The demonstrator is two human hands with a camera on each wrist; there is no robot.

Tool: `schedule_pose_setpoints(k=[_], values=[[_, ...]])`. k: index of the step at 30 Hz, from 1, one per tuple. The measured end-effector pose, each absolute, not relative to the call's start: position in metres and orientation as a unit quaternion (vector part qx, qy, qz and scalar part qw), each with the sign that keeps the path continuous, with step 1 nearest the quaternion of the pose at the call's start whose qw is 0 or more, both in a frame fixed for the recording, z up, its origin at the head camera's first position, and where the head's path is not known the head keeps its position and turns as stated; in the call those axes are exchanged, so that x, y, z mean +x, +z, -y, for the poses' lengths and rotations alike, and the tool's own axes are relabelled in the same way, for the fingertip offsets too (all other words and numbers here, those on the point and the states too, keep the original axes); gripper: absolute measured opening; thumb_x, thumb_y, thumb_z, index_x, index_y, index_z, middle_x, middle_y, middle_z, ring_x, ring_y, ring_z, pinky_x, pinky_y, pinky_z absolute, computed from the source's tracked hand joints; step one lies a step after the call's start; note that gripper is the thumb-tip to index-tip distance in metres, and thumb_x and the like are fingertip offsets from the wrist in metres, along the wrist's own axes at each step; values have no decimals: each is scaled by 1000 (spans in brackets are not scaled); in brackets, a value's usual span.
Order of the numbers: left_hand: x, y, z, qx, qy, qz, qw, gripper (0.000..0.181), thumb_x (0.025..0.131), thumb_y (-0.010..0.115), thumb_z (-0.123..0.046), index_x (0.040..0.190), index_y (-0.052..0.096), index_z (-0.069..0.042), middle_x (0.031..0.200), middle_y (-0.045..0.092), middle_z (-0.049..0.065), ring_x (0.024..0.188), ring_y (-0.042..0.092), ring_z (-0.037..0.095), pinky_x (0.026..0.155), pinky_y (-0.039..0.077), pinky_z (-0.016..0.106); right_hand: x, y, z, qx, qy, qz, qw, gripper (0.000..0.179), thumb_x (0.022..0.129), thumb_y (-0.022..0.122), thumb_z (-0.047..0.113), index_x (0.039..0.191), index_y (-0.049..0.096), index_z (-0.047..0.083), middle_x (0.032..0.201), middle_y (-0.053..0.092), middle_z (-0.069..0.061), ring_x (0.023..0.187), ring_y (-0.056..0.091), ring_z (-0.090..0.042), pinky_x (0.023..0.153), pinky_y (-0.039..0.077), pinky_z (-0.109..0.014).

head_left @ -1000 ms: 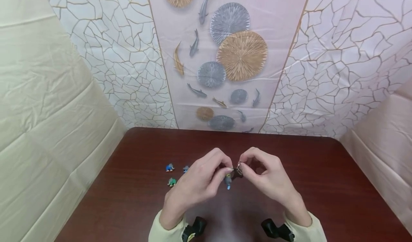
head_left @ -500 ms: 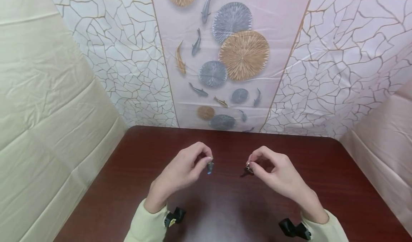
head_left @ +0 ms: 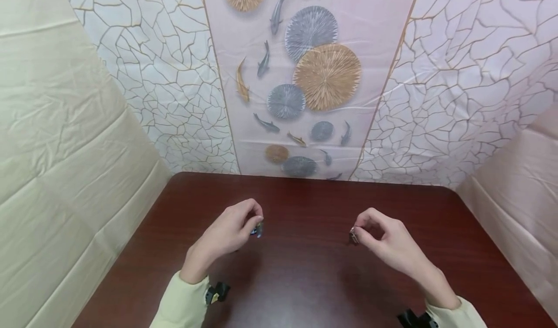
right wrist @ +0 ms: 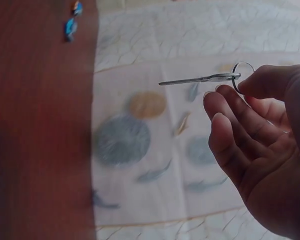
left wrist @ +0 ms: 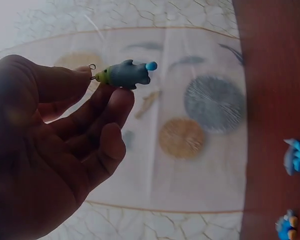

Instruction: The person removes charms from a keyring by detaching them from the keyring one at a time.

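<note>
My left hand point(head_left: 224, 233) pinches a small animal charm point(left wrist: 124, 75) by the metal loop at its yellow-green end. The charm has a grey body and a bright blue ball at its other end. It hangs above the left part of the table in the head view, overlapping another blue figurine there. Well to the right, my right hand point(head_left: 394, 245) pinches a metal split ring point(right wrist: 233, 79) between thumb and finger. A key point(right wrist: 192, 80) hangs from that ring, seen edge-on in the right wrist view and dark in the head view.
More small figurines lie on the dark red-brown table point(head_left: 301, 274): a blue-grey one point(left wrist: 294, 157), a blue and orange one point(left wrist: 287, 227) and a green one at the frame's edge. My left hand hides them in the head view. A patterned cloth point(head_left: 301, 134) hangs behind the table.
My hands have parted. The left one has moved left with the charm, over the figurines, and the right one has moved right with the ring and key.
</note>
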State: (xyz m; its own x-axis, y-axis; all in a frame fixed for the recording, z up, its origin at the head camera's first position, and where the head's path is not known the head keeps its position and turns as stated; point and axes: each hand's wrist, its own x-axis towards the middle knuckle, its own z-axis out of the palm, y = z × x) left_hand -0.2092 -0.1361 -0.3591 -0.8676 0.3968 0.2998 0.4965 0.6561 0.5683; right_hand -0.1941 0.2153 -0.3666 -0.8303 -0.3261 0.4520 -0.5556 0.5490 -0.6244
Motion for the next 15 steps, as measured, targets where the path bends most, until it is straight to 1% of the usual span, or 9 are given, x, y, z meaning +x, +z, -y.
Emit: schedule_pose_setpoints(k=[5, 7, 10, 15], values=[[-214, -375, 142, -228, -329, 915, 54, 11, 96, 61, -11, 89, 56, -18, 79, 60, -6, 69, 53, 9, 64, 45, 22, -199, -388, -226, 201, 412, 881, 119, 19, 88, 69, 4, 87, 59, 21, 75, 63, 9, 56, 56, -4, 50, 47, -24], [-217, -383, 143, -223, -324, 918, 48, 11, 95, 62, -11, 89, 56, -17, 78, 59, -7, 68, 51, 8, 65, 44, 22, -201, -397, -230, 188, 419, 882, 111, 17, 88, 68, 5, 88, 59, 19, 75, 63, 8, 54, 55, -4, 49, 47, -24], [-220, -393, 145, -214, -320, 922, 38, 9, 95, 62, -11, 89, 57, -16, 78, 57, -8, 67, 50, 6, 64, 43, 22, -204, -407, -235, 176, 428, 881, 99, 14, 89, 67, 5, 88, 59, 17, 77, 64, 5, 52, 55, -8, 49, 47, -25], [-224, -407, 147, -199, -320, 926, 14, 8, 96, 61, -12, 91, 57, -15, 76, 55, -6, 65, 50, 8, 62, 43, 24, -206, -417, -244, 164, 446, 876, 79, 12, 91, 67, 8, 89, 59, 17, 81, 68, 2, 52, 57, -17, 48, 49, -27]])
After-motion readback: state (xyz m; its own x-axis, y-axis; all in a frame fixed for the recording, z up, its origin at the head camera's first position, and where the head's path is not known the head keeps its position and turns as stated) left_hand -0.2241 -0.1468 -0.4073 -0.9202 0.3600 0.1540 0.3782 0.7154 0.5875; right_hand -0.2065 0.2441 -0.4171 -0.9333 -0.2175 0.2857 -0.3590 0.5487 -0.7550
